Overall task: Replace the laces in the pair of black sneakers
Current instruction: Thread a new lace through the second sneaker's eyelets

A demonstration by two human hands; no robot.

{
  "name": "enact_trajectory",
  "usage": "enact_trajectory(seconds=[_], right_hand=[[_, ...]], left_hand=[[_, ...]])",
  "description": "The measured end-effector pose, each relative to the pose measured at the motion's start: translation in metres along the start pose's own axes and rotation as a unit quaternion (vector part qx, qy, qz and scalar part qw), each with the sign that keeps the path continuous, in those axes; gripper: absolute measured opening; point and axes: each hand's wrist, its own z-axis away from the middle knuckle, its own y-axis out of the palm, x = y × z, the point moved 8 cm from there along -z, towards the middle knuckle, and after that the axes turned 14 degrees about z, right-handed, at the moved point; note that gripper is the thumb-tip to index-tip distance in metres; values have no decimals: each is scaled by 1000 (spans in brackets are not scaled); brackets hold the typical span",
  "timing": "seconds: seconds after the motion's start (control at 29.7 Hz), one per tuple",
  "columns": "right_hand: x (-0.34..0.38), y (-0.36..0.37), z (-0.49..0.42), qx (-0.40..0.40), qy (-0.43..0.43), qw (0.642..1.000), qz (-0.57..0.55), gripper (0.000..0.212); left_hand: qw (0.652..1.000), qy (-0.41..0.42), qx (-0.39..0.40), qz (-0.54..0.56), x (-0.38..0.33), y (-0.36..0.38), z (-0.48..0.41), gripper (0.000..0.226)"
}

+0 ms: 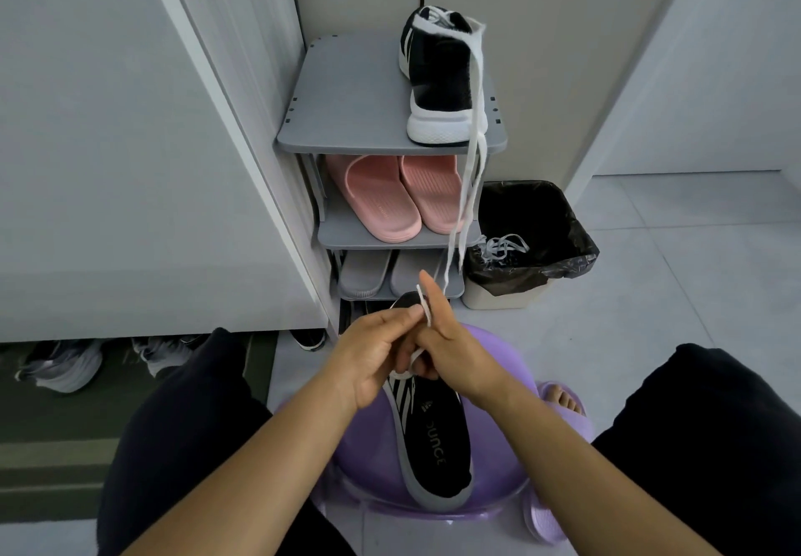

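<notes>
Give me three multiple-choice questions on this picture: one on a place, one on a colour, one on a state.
1. Where is the sneaker with the draped lace? A in a drawer; B on the rack's top shelf; C on a bed.
2. What colour are the slippers on the second shelf? A green; B yellow; C pink.
3. What is the left hand doing? A pinching a white lace; B lying flat; C gripping scissors.
Answers: B, it stands on the grey top shelf; C, both slippers are pink; A, thumb and finger close on the lace.

left hand [378, 349] pinches lace [426, 310]; right hand [455, 349] grips, forefinger raised
</notes>
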Motion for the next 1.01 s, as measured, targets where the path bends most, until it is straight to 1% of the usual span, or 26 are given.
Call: enact_trajectory(seconds=[0.1,0.13,0.2,0.24,0.27,0.3,0.34,0.37,0.4,0.44,0.47,0.54,0.57,0.64,0.71,0.81,0.88,1.01], right_hand=[[-11,2,-7,-14,15,997,69,70],[-13,5,-8,-7,20,996,90,69],[-16,5,-9,-1,34,995,90,69],[-18,0,-8,-13,40,996,80,70],[-21,-9,-6,-42,47,994,85,72],[-28,-22,-2,-79,61,988,120,70],[-36,-32,3,-105,88,974,179,65],[-46,-37,9,-114,121,956,243,59],[-56,-38,15,-111,150,940,284,53],[-65,-36,20,-107,174,934,293,45],[-70,-35,24,-111,189,935,279,36],[-71,-34,29,-131,194,937,259,21],[-70,-35,29,-136,190,936,262,19],[-72,-33,28,-136,189,934,272,24],[-71,-28,28,-136,185,930,288,26],[-71,-31,27,-155,177,927,293,18],[-72,-36,28,-171,173,935,257,14],[-82,-35,31,-198,175,959,106,15]], left_hand=[[997,40,-44,-49,0,-8,-2,16],[996,49,-59,-46,0,-11,-2,13],[995,59,-76,-3,-4,-12,-4,12],[994,70,-78,24,-10,-12,-6,13],[992,85,-78,42,-17,-15,-8,14],[991,100,-75,43,-25,-17,-10,15],[991,109,-72,20,-32,-21,-11,15],[991,107,-71,-28,-34,-24,-13,15],[989,94,-72,-91,-32,-26,-15,14],[983,71,-73,-150,-25,-29,-16,13],[978,45,-72,-192,-17,-30,-18,12],[972,13,-69,-225,1,-33,-18,9],[970,8,-68,-234,7,-33,-17,9],[962,7,-69,-264,18,-35,-16,11],[949,22,-77,-304,22,-37,-14,14],[944,50,-86,-314,18,-38,-15,15],[944,63,-94,-309,18,-37,-15,17],[929,82,-93,-349,30,-26,-15,26]])
